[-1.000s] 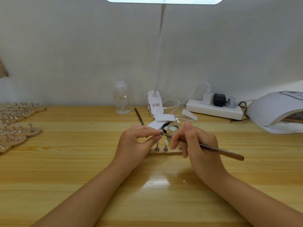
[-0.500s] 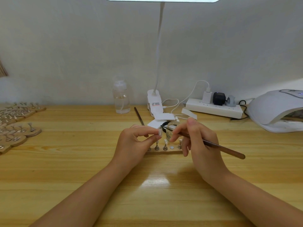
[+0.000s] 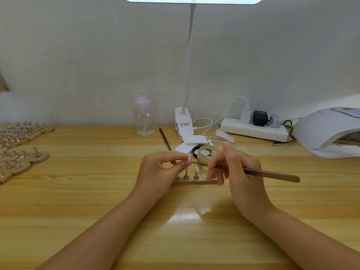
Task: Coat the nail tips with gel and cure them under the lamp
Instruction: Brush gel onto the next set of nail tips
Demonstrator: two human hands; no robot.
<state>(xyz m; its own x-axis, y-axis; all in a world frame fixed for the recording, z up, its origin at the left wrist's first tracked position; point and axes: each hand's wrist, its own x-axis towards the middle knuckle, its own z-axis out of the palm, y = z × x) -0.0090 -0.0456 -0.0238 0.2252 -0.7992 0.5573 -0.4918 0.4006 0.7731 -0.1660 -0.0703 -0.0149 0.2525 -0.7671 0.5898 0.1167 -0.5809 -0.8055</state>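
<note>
Pinched between thumb and forefinger of the left hand [image 3: 159, 168], we see a pale nail tip [image 3: 189, 156] held just left of the frame's center, standing roughly upright with its long axis near vertical. Our right hand [image 3: 236, 170] grasps a brown brush [image 3: 272, 174] in a pen-like hold; its long axis runs nearly level, the handle end pointing toward the right of the frame and dipping slightly, the working end pointing left toward the nail tip. We cannot make out the bristles behind the fingers.

Just behind and between the hands sits a small clear glass jar [image 3: 207, 155], open, with a black lid [image 3: 195, 151] beside it on its left. Below the nail tip, a wooden strip [image 3: 191, 182] carries 3 visible metal stands [image 3: 196, 176], at least 1 topped with a nail tip.

Farther back on the wooden table [image 3: 97, 191] we see a clip-on desk lamp [image 3: 184, 121], a clear bottle [image 3: 144, 118], a spare brush [image 3: 165, 138] and a white power strip [image 3: 255, 130]. The white curing lamp [image 3: 325, 129] rests at the right edge. More wooden stands [image 3: 21, 152] fill the left edge.
</note>
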